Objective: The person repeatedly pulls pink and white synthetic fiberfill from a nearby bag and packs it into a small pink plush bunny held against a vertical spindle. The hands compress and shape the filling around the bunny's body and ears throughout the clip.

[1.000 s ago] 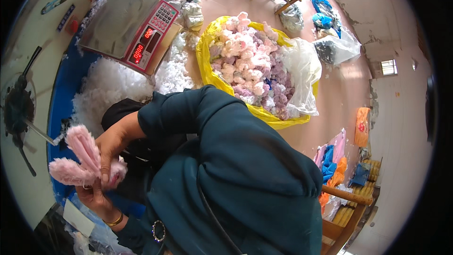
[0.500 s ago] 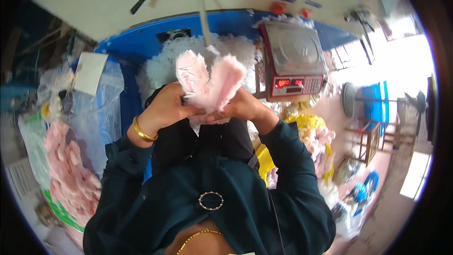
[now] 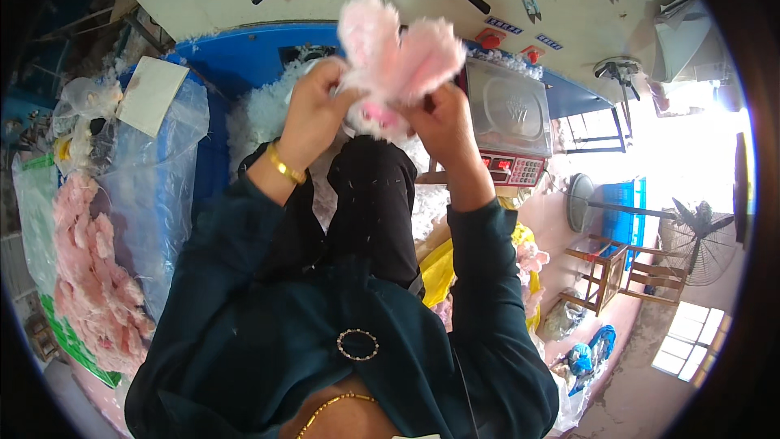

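The left hand point(image 3: 317, 106) and right hand point(image 3: 445, 126) clamp a fluffy pink plush piece point(image 3: 388, 80) with 2 long ears point(image 3: 368, 32) between their fingers, though blur obscures the exact fingertip contact. White loose stuffing point(image 3: 264, 112) lies left of the left fingers; a red, steel-topped digital scale point(image 3: 510, 110) sits right of the right fingers.

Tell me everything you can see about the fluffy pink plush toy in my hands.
The plush toy is pale pink and looks furry, with two long ears: one roughly upright, the other leaning right and showing a deeper pink face. Below them, the small lower part carries brighter pink patches, too blurred to identify. It is held ears-up above the black trousers, pinched at its sides between the left grip and right grip.
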`<state>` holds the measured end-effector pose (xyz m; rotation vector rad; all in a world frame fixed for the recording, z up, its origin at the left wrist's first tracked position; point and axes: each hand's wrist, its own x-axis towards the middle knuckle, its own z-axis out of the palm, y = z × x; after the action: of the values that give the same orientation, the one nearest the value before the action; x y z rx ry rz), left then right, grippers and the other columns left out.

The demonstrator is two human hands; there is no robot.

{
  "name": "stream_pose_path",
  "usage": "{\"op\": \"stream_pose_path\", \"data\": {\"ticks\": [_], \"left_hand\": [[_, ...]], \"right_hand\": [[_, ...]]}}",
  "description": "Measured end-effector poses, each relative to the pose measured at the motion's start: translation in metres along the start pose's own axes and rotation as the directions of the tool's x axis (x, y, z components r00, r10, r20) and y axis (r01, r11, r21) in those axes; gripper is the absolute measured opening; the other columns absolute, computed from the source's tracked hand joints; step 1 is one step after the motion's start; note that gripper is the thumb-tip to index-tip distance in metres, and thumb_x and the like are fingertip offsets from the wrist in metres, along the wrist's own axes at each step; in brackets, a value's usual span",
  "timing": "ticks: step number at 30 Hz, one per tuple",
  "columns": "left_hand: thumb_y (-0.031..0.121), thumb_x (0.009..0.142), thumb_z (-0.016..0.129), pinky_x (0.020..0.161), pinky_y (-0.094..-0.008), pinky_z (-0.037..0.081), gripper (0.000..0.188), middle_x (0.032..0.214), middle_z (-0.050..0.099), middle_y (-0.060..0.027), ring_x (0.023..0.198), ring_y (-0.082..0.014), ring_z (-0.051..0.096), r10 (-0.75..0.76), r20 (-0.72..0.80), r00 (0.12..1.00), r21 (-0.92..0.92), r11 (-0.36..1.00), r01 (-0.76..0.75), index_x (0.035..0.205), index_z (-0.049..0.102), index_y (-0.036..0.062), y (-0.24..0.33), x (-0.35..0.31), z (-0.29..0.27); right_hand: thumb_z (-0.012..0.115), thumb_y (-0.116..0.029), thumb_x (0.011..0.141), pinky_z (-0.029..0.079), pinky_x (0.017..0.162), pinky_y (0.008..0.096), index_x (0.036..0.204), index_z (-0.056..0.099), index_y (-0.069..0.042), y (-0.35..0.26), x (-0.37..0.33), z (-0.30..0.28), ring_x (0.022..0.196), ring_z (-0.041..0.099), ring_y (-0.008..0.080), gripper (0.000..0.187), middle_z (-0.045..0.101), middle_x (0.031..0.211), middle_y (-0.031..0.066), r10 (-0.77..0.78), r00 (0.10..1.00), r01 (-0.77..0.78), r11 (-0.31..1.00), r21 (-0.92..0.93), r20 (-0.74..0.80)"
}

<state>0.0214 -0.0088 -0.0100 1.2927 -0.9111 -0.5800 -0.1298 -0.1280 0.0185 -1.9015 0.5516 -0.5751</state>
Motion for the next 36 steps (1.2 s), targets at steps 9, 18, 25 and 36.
{"op": "stream_pose_path", "data": {"ticks": [9,18,25,36], "left_hand": [[0.012,0.088,0.064,0.066,-0.0216,0.042,0.012,0.078,0.057,0.0042,0.073,-0.0055,0.050,-0.157,0.041,0.987,-0.167,0.973,0.161,0.090,0.061,0.0009,-0.021,0.047,-0.009],[0.036,0.096,0.054,0.084,-0.0256,0.046,0.041,0.106,0.062,-0.0030,0.096,-0.0094,0.056,-0.282,0.188,0.941,-0.489,0.804,0.338,0.117,0.058,0.0007,-0.022,0.055,-0.010],[0.031,0.094,0.058,0.086,-0.0263,0.047,0.040,0.108,0.061,-0.0027,0.096,-0.0099,0.057,-0.221,0.273,0.936,-0.306,0.903,0.302,0.121,0.054,0.0015,-0.025,0.026,-0.025],[0.006,0.071,0.062,0.068,-0.0457,0.043,0.021,0.076,0.057,-0.0118,0.072,-0.0339,0.057,0.522,0.134,0.842,0.758,0.494,-0.427,0.091,0.056,0.0039,-0.001,0.012,0.013]], "right_hand": [[0.069,-0.016,0.081,0.052,0.056,0.0318,0.095,0.064,0.000,-0.018,0.035,0.031,0.064,0.065,0.0232,0.021,0.066,0.076,0.0125,0.009,0.977,-0.009,1.000,-0.003,-0.213],[0.060,-0.034,0.084,0.050,0.059,0.0457,0.077,0.064,0.000,0.001,0.127,0.025,0.068,0.062,0.0411,0.034,0.063,0.072,0.0229,-0.363,0.849,0.011,0.739,-0.674,-0.384],[0.066,-0.016,0.087,0.046,0.052,0.0323,0.079,0.064,0.000,0.004,0.074,0.031,0.056,0.060,0.0216,0.018,0.063,0.067,0.0101,-0.509,0.785,0.344,0.832,-0.435,-0.353],[0.074,-0.021,0.073,0.049,0.065,0.0303,0.089,0.063,0.006,-0.034,0.041,0.042,0.072,0.062,0.0145,0.034,0.064,0.075,0.0103,0.041,0.942,-0.055,0.998,-0.033,-0.335]]}}
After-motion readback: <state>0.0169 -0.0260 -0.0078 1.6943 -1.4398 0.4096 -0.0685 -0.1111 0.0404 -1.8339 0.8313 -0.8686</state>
